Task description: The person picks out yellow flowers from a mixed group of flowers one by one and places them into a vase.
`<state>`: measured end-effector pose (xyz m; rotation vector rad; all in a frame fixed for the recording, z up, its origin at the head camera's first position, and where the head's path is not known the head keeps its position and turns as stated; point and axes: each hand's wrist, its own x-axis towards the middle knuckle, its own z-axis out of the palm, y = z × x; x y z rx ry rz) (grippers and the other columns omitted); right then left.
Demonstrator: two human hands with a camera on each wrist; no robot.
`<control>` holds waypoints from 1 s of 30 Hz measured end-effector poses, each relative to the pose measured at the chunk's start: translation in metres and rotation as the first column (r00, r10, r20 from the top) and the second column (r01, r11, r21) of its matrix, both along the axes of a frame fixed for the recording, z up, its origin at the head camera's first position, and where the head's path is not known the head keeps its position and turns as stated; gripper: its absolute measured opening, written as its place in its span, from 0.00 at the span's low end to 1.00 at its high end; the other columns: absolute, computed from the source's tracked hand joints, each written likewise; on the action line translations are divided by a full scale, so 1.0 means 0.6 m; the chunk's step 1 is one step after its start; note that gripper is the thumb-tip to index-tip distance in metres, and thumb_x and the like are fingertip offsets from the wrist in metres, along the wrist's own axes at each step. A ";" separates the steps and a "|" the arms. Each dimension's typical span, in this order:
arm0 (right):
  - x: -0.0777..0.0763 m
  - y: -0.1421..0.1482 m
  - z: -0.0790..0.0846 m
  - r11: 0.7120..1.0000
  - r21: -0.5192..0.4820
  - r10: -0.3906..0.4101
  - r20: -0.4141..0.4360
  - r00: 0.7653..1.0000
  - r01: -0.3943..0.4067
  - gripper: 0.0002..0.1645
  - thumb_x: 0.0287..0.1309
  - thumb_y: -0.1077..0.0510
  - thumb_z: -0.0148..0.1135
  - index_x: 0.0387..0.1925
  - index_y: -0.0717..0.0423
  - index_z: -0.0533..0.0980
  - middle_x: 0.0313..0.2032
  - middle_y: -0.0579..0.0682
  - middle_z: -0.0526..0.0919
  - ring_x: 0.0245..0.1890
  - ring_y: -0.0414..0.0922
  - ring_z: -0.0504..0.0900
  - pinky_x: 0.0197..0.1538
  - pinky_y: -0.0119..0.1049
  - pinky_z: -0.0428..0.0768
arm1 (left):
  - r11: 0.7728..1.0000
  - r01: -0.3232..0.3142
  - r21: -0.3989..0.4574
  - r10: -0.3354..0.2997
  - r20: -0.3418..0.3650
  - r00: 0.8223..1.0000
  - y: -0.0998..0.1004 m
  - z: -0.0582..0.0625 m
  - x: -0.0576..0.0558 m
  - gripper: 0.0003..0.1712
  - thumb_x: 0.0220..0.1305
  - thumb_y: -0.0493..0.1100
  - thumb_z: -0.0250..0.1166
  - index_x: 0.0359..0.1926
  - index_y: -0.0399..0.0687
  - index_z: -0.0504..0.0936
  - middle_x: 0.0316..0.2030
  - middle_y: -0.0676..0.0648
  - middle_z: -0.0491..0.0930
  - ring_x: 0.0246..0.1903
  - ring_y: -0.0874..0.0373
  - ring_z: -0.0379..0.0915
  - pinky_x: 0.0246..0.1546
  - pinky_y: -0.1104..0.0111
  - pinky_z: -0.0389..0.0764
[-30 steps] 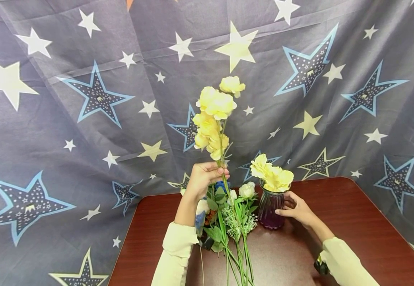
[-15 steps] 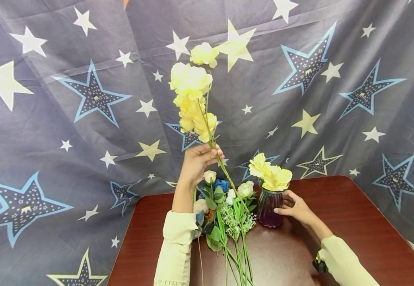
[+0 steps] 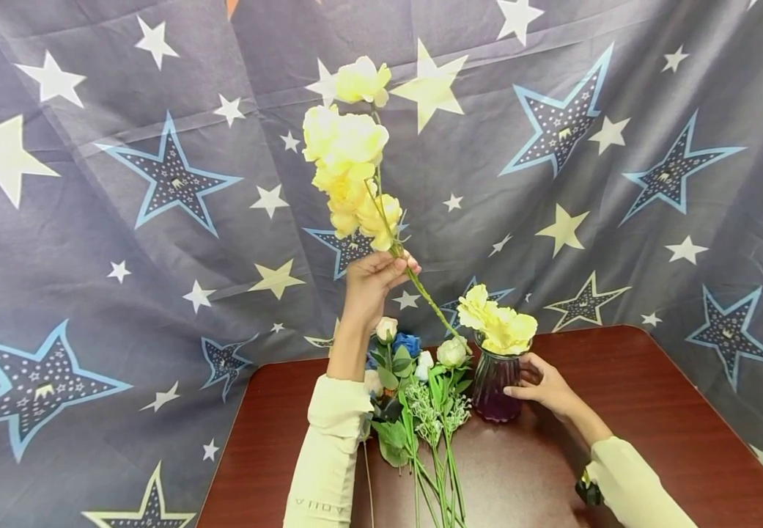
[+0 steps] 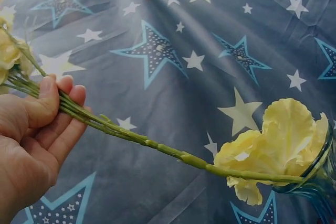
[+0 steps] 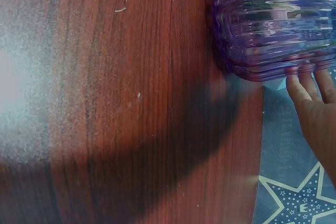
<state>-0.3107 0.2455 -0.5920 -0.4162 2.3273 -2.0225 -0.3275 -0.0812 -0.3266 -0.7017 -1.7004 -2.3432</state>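
Note:
My left hand (image 3: 371, 286) pinches the green stem (image 4: 178, 155) of a tall yellow flower spray (image 3: 348, 150) between thumb and fingers, just below its blooms. The spray leans left, and its lower stem slants down to the right. In the left wrist view the stem end meets the rim of the glass vase (image 4: 315, 195); whether it is inside I cannot tell. The purple ribbed vase (image 3: 496, 389) stands upright, holding a yellow flower (image 3: 503, 328). My right hand (image 3: 549, 387) holds the vase's right side; in the right wrist view its fingertips touch the glass.
Left of the vase lie artificial flowers on the brown table (image 3: 645, 411): a white rose (image 3: 452, 352), a blue rose (image 3: 407, 343) and green stems (image 3: 447, 477) pointing toward me. A star-patterned cloth (image 3: 256, 110) hangs behind the table.
My left hand has lifted the yellow spray up and to the left, tilting it, then moved slightly right, bringing the lower stem end to the vase's mouth. The right hand and vase stay put.

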 end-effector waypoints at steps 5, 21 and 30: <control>0.003 0.002 0.003 1.000 0.008 -0.001 -0.009 1.000 0.001 0.28 0.51 0.65 0.76 0.51 0.65 0.71 0.46 0.38 0.80 0.49 0.32 0.81 0.55 0.22 0.78 | 0.999 -0.021 0.034 0.023 -0.034 0.999 0.011 0.003 -0.002 0.20 0.68 0.26 0.60 0.30 0.54 0.89 0.29 0.53 0.89 0.34 0.60 0.88 0.49 0.61 0.88; 0.004 0.000 0.001 1.000 -0.006 0.004 0.016 1.000 -0.004 0.31 0.51 0.67 0.76 0.54 0.69 0.70 0.45 0.36 0.81 0.49 0.31 0.82 0.55 0.22 0.78 | 0.999 -0.017 0.032 0.018 -0.019 1.000 0.031 -0.001 -0.004 0.21 0.67 0.26 0.60 0.28 0.55 0.89 0.29 0.55 0.89 0.33 0.61 0.88 0.51 0.59 0.88; 0.000 0.000 0.001 1.000 -0.011 0.009 0.008 1.000 -0.009 0.30 0.51 0.67 0.75 0.54 0.68 0.70 0.45 0.36 0.81 0.49 0.32 0.82 0.54 0.23 0.79 | 1.000 -0.008 0.008 0.008 -0.002 1.000 0.039 -0.013 -0.006 0.20 0.67 0.25 0.61 0.30 0.53 0.89 0.29 0.54 0.89 0.34 0.60 0.88 0.51 0.59 0.87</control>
